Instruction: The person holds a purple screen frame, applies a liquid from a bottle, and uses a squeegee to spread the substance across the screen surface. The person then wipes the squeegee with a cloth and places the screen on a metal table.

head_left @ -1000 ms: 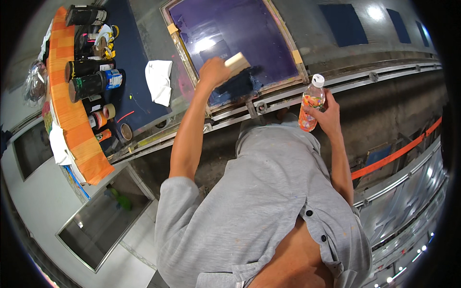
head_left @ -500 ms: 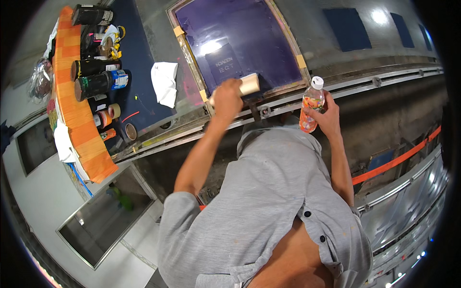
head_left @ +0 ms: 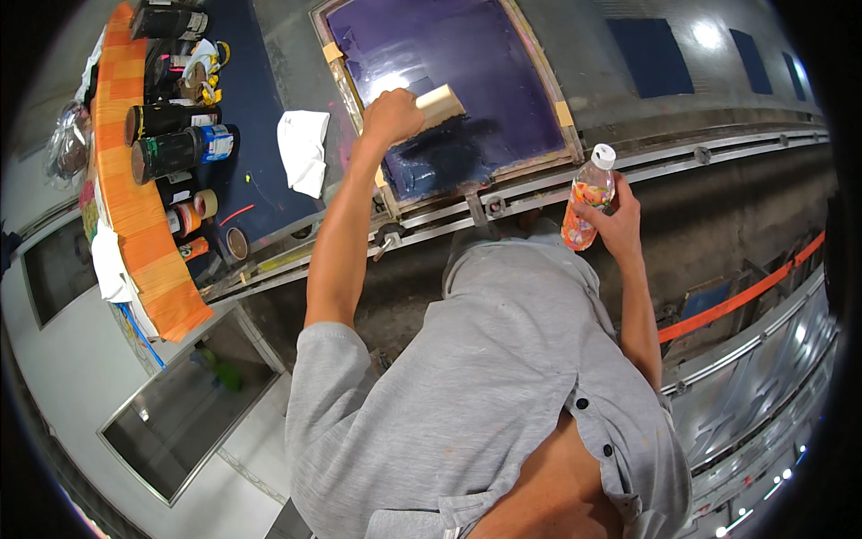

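Squeegee (head_left: 441, 106) in its fingers, the left hand (head_left: 391, 116) is stretched forward; the right hand (head_left: 620, 225) clasps a bottle (head_left: 589, 193).

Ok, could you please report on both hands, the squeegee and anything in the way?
Left hand gripping squeegee over purple screen. Right hand holding bottle. White cloth left of screen, out of the squeegee's way.
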A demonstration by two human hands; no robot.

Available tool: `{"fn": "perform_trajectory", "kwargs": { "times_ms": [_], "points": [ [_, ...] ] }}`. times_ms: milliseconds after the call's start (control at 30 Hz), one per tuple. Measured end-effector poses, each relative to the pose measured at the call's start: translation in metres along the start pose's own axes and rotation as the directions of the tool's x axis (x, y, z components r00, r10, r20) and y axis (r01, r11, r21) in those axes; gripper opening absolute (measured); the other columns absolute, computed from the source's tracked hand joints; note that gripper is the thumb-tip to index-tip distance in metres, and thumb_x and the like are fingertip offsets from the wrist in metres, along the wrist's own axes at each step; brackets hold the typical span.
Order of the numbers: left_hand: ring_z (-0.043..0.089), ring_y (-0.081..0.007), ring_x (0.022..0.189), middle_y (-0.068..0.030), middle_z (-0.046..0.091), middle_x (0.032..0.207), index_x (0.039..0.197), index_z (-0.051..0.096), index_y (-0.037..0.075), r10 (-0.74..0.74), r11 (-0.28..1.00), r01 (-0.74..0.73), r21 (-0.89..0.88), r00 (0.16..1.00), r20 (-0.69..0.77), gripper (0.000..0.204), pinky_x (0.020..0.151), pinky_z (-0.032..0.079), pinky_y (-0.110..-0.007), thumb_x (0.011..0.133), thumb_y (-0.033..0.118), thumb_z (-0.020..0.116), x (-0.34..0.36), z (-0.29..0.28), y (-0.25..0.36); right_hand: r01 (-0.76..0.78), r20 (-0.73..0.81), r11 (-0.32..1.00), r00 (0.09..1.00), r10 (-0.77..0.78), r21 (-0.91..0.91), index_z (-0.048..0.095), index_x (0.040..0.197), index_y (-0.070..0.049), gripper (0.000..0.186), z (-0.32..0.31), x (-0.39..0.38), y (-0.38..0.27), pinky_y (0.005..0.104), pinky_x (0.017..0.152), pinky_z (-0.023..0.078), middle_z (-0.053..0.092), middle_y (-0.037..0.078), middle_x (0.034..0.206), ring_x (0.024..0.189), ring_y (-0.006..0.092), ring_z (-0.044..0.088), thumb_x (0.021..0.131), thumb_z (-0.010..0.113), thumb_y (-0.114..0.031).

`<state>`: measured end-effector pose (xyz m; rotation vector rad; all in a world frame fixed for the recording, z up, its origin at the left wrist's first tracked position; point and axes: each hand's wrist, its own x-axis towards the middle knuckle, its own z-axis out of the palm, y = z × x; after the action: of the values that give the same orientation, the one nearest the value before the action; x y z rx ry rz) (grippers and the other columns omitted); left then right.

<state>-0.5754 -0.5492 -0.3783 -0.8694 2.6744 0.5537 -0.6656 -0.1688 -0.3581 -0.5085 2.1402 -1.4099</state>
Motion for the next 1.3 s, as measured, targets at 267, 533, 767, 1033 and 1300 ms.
{"fn": "perform_trajectory", "kwargs": {
  "times_ms": [267,533,767,1033,1300],
  "points": [
    [0.061,-0.0361,0.101,-0.0249,0.063,0.109,0.097,0.067,-0.008,-0.03,0.995,0.078,-0.058,0.817,0.576,0.052,0.083,0.05,-0.042,0.047,0.007,0.072,0.034,0.033,0.026,-0.076,-0.03,0.994,0.996,0.078,0.081,0.054,0.116,0.003,0.059,0.003,-0.024,0.01,0.0301,0.082,0.051,0.067,0.01,0.099,0.09,0.0147,0.065,0.069,0.082,-0.018],
    [0.06,-0.0386,0.105,-0.0268,0.063,0.109,0.097,0.067,-0.007,0.01,0.968,0.137,-0.208,0.813,0.583,0.045,0.084,0.049,-0.046,0.054,0.003,0.07,0.008,0.012,0.016,-0.052,-0.016,0.993,0.998,0.054,0.108,0.054,0.117,0.003,0.057,0.006,-0.014,0.006,0.0299,0.084,0.05,0.066,0.009,0.1,0.092,0.0139,0.064,0.07,0.082,-0.014],
    [0.06,-0.0325,0.095,-0.0144,0.063,0.102,0.106,0.066,0.003,0.313,0.94,-0.341,0.024,0.828,-0.466,0.04,0.076,0.05,-0.041,0.068,-0.005,0.057,-0.118,0.095,0.052,-0.021,0.033,1.0,0.999,0.021,-0.011,0.051,0.122,0.005,0.061,0.005,0.002,0.003,0.0307,0.089,0.048,0.064,0.01,0.106,0.097,0.0152,0.061,0.071,0.08,-0.012],
    [0.067,-0.0387,0.073,-0.0215,0.067,0.075,0.08,0.074,0.005,0.018,0.998,-0.013,0.066,0.997,-0.073,0.021,0.073,0.055,-0.047,0.071,0.014,0.058,-0.086,0.019,0.021,-0.043,0.048,0.998,0.998,0.04,0.056,0.05,0.123,0.004,0.062,0.005,0.002,0.006,0.0302,0.089,0.048,0.063,0.008,0.106,0.098,0.0144,0.061,0.071,0.08,-0.012],
    [0.061,-0.0388,0.105,-0.0224,0.062,0.118,0.105,0.065,-0.007,-0.057,0.998,0.068,-0.009,0.883,0.466,0.058,0.088,0.05,-0.039,0.049,0.006,0.072,0.017,0.058,-0.04,-0.09,0.01,0.992,0.996,0.09,0.087,0.05,0.122,0.003,0.061,0.001,-0.011,0.007,0.0298,0.088,0.048,0.063,0.008,0.106,0.096,0.0136,0.061,0.071,0.08,-0.011]
  ]
}}
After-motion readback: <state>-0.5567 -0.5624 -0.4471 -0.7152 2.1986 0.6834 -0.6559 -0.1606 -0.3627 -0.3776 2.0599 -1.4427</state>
